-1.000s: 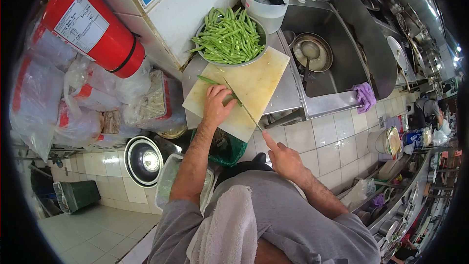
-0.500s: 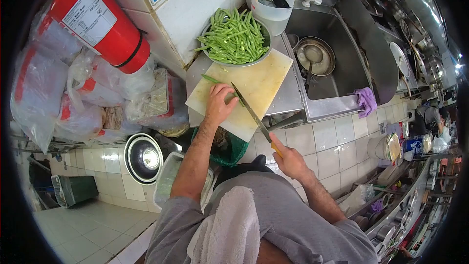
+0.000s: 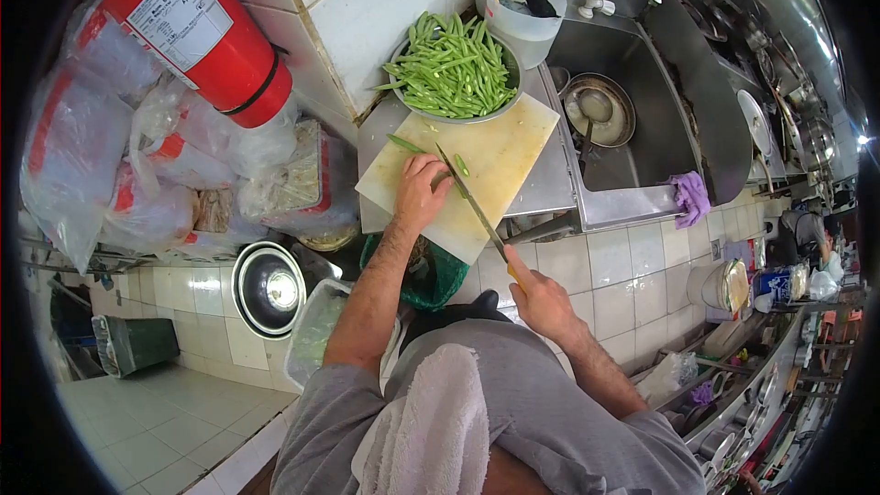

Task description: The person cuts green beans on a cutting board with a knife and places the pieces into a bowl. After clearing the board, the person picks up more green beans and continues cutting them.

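Note:
My right hand (image 3: 541, 301) grips the yellow handle of a long knife (image 3: 478, 213), whose blade lies across the cutting board (image 3: 509, 160). Near the blade's tip, my left hand (image 3: 422, 191) is on the board with its fingers curled; what they hold, if anything, is mostly hidden. One green bean piece (image 3: 404, 144) lies just beyond those fingers. A cut piece (image 3: 461, 165) rests on the other side of the blade. At the board's far edge stands a metal bowl (image 3: 516, 94) heaped with green beans (image 3: 454, 69).
A sink (image 3: 632, 119) with a pan (image 3: 623, 128) is at the right, a purple cloth (image 3: 689, 197) on its edge. A white bucket (image 3: 527, 32) stands behind the bowl. A red extinguisher (image 3: 206, 32) and bagged containers are at the left. Below the board hangs a green bag (image 3: 438, 286).
A cut bean piece now shows to the right of the blade. The knife has tilted slightly, and the whole view has shifted a little.

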`<state>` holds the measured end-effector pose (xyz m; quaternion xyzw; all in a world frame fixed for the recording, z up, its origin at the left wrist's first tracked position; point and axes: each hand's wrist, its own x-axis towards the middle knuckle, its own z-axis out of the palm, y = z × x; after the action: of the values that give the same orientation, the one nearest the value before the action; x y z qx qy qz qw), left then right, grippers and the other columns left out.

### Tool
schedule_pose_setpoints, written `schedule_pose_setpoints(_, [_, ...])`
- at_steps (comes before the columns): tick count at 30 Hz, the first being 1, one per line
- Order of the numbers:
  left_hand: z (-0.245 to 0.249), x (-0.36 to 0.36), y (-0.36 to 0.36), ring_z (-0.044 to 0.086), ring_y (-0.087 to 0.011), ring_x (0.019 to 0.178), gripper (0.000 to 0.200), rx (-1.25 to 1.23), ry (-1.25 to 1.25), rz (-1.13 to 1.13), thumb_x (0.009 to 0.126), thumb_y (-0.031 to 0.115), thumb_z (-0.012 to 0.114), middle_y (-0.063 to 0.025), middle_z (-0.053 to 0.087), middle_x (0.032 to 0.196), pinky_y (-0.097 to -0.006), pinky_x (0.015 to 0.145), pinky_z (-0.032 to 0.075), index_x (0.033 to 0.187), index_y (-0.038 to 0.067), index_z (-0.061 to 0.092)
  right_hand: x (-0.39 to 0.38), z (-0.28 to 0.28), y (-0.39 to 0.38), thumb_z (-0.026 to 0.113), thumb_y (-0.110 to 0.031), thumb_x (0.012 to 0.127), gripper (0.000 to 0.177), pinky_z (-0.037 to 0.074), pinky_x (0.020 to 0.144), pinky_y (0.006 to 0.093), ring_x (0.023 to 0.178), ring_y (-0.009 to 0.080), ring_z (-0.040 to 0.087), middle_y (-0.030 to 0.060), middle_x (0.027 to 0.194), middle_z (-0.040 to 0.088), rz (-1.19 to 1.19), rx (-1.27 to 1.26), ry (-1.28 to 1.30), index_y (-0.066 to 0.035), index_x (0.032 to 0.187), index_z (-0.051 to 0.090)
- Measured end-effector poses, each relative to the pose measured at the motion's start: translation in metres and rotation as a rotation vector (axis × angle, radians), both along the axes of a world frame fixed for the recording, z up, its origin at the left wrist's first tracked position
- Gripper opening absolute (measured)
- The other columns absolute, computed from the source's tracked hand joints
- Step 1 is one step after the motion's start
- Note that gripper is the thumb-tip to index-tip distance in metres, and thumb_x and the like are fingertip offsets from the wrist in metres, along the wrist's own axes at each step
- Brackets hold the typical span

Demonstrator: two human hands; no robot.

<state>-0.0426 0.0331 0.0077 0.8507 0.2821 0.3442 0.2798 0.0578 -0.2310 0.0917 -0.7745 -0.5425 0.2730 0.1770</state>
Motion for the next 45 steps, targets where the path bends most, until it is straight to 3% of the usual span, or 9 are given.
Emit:
schedule_pose_setpoints(4, [-0.001,0.001,0.000,0.052,-0.0307,0.104,0.021,0.001,-0.022,0.005,0.073,0.009,0.073,-0.0105,0.058,0.104,-0.0399,0.091,0.042,0.091,0.003,0.063,0.000,-0.001,0.000,0.053,-0.010,0.088,0.068,0.051,0.069,0.0480,0.074,0.0387,0.062,0.0209,0.083,0.061,0.014,0.029,-0.024,-0.018,0.148,0.023])
schedule_pose_setpoints(10, [-0.001,-0.001,0.001,0.051,-0.0305,0.103,0.022,-0.008,-0.029,-0.023,0.072,0.007,0.073,-0.0101,0.058,0.103,-0.0404,0.090,0.044,0.092,0.003,0.064,0.008,-0.020,0.074,0.052,-0.007,0.088,0.066,0.049,0.074,0.0496,0.082,0.0418,0.062,0.0252,0.092,0.064,0.000,0.031,0.029,-0.016,0.147,0.026])
schedule_pose_setpoints(19, [0.001,-0.001,0.003,0.052,-0.0312,0.107,0.024,-0.089,-0.025,0.052,0.075,0.012,0.072,-0.0125,0.056,0.110,-0.0396,0.094,0.042,0.093,0.003,0.062,0.008,-0.007,0.011,0.052,-0.009,0.088,0.068,0.051,0.072,0.0485,0.075,0.0415,0.063,0.0266,0.088,0.064,-0.043,0.030,0.160,-0.021,0.148,0.023])
schedule_pose_setpoints(23, [-0.002,-0.001,0.004,0.051,-0.0319,0.106,0.024,-0.042,-0.031,0.002,0.075,0.012,0.073,-0.0124,0.055,0.108,-0.0398,0.092,0.044,0.094,0.003,0.061,0.013,-0.009,0.042,0.052,-0.009,0.089,0.068,0.053,0.068,0.0467,0.072,0.0393,0.065,0.0266,0.088,0.064,-0.072,-0.132,0.165,-0.023,0.148,0.023])
schedule_pose_setpoints(26, [-0.002,0.000,0.003,0.051,-0.0324,0.105,0.025,-0.007,-0.025,0.018,0.075,0.010,0.073,-0.0120,0.055,0.108,-0.0402,0.090,0.045,0.095,0.003,0.059,0.014,-0.030,0.046,0.051,-0.010,0.089,0.068,0.054,0.061,0.0451,0.067,0.0378,0.065,0.0267,0.086,0.064,-0.001,0.109,0.029,-0.024,0.148,0.022])
schedule_pose_setpoints(29, [-0.003,0.006,0.006,0.051,-0.0334,0.105,0.025,0.009,-0.045,0.080,0.076,0.010,0.072,-0.0129,0.054,0.109,-0.0413,0.090,0.044,0.096,0.003,0.059,0.013,-0.004,0.020,0.051,-0.011,0.089,0.067,0.054,0.060,0.0447,0.068,0.0389,0.064,0.0266,0.092,0.064,-0.053,-0.119,0.150,-0.025,0.148,0.022])
schedule_pose_setpoints(38, [0.002,0.007,-0.001,0.048,-0.0351,0.105,0.023,0.040,0.019,0.102,0.078,0.010,0.069,-0.0139,0.052,0.111,-0.0439,0.090,0.043,0.097,0.003,0.057,0.011,-0.005,0.027,0.052,-0.011,0.091,0.066,0.054,0.071,0.0448,0.080,0.0411,0.064,0.0255,0.102,0.063,-0.021,0.066,0.040,-0.024,0.148,0.023])
schedule_pose_setpoints(41, [0.003,0.008,-0.005,0.048,-0.0351,0.105,0.023,0.062,0.081,0.135,0.080,0.012,0.068,-0.0143,0.052,0.111,-0.0448,0.091,0.042,0.097,0.003,0.056,0.002,0.022,0.029,0.053,-0.011,0.090,0.067,0.052,0.078,0.0458,0.085,0.0421,0.063,0.0240,0.103,0.063,-0.101,-0.106,0.165,-0.021,0.149,0.022])
schedule_pose_setpoints(45, [0.002,0.006,-0.005,0.048,-0.0356,0.104,0.023,0.108,0.107,0.151,0.081,0.012,0.067,-0.0150,0.052,0.110,-0.0461,0.091,0.040,0.098,0.003,0.056,0.003,0.011,0.021,0.053,-0.010,0.090,0.068,0.051,0.081,0.0464,0.087,0.0420,0.062,0.0232,0.102,0.064,-0.046,-0.025,0.102,-0.019,0.149,0.021])
